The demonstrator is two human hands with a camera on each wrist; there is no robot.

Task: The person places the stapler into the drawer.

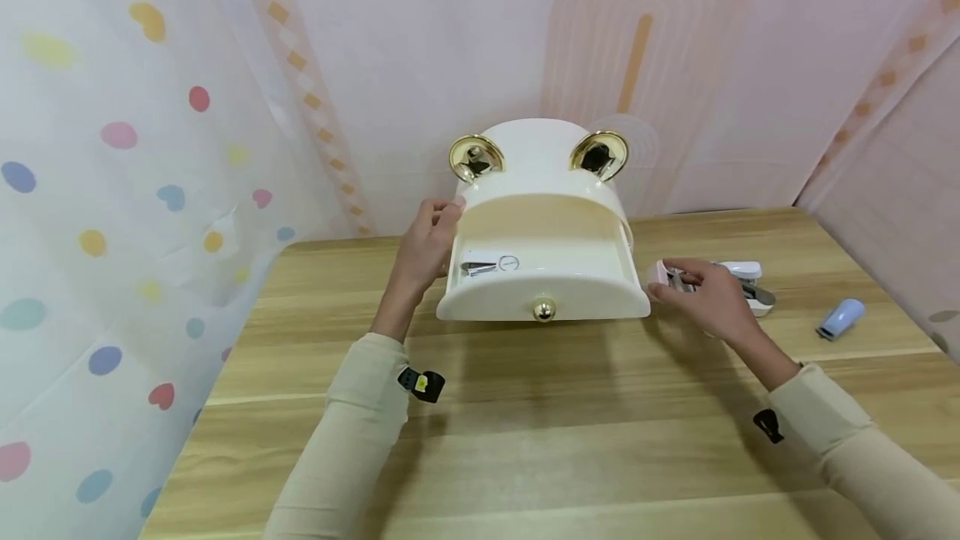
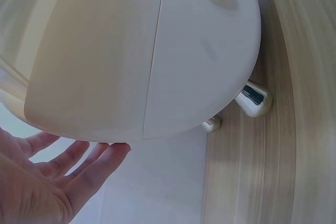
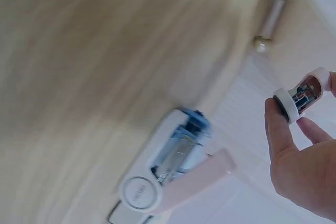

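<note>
fingers of the left hand (image 1: 427, 244) are laid straight against the cream drawer box (image 1: 542, 223) at frame centre, steadying it; a small pink stapler (image 1: 667, 275) is pinched in the right hand (image 1: 708, 294), just right of the pulled-out drawer (image 1: 543, 286).

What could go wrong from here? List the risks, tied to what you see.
The right hand only pinches the small pink stapler at its fingertips, so it could slip onto the table. The left hand merely rests flat against the cream storage box, so bumping the open drawer might shift the box.
</note>
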